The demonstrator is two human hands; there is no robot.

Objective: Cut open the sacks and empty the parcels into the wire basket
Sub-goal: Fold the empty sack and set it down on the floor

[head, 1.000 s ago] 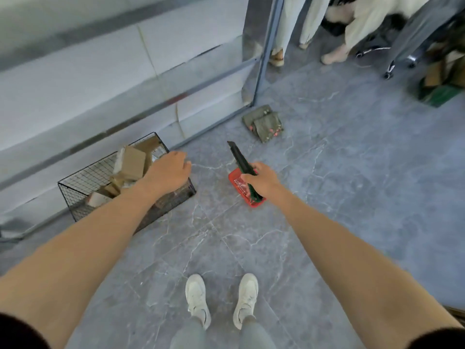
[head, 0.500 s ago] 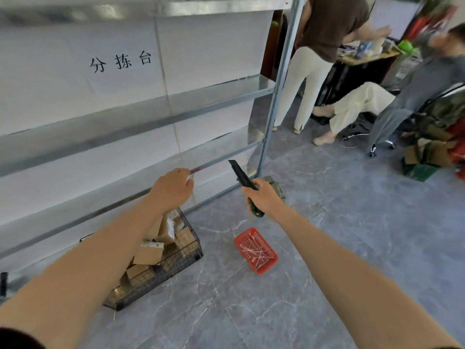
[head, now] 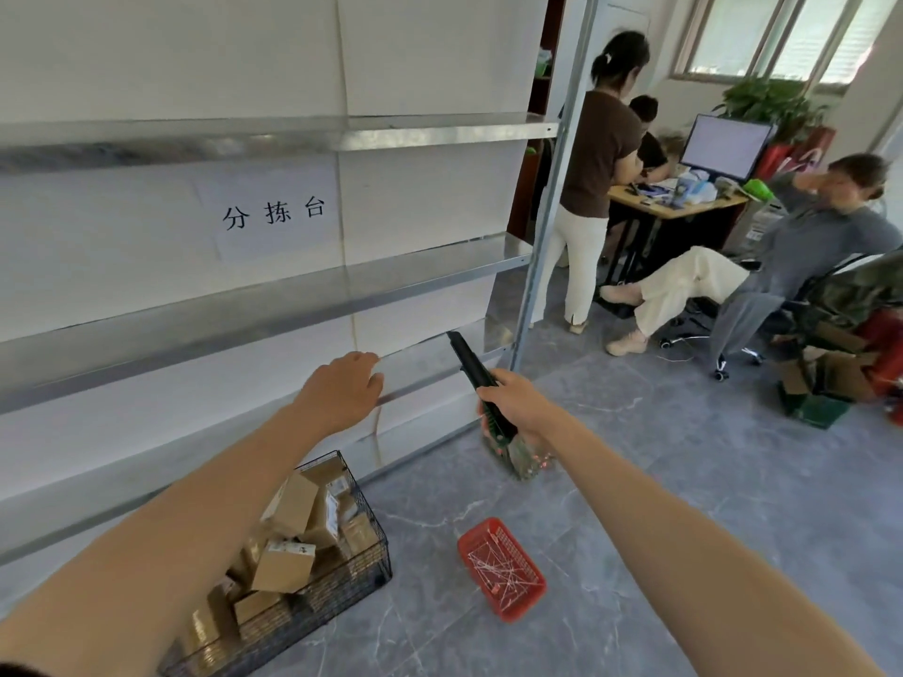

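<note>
- Two hands show in the head view. What does each one do?
- The right hand [head: 513, 408] is wrapped round the handle of a black knife [head: 468, 358], with its tip pointing up at the metal shelf [head: 244, 315]. The left hand [head: 342, 393] holds nothing. Its fingers are loosely bent, up by the shelf edge (I cannot tell if they touch it).
- Where is the sack?
- One green sack [head: 525, 457] lies on the floor by the shelf post. It peeks out from under the right wrist, well below both hands.
- How will it feel?
- Soft and floppy, I think, and light, since it looks folded flat. I would pinch a top corner, pull it tight, and cut away from the fingers.
- And the wire basket?
- The wire basket [head: 374, 530] sits on the floor under the left arm, close to the shelf. Brown parcels [head: 288, 564] fill it in a heap. They look stiff and boxy, easy to hold by the sides. A red tray [head: 503, 569] lies near it, between the two arms.
</note>
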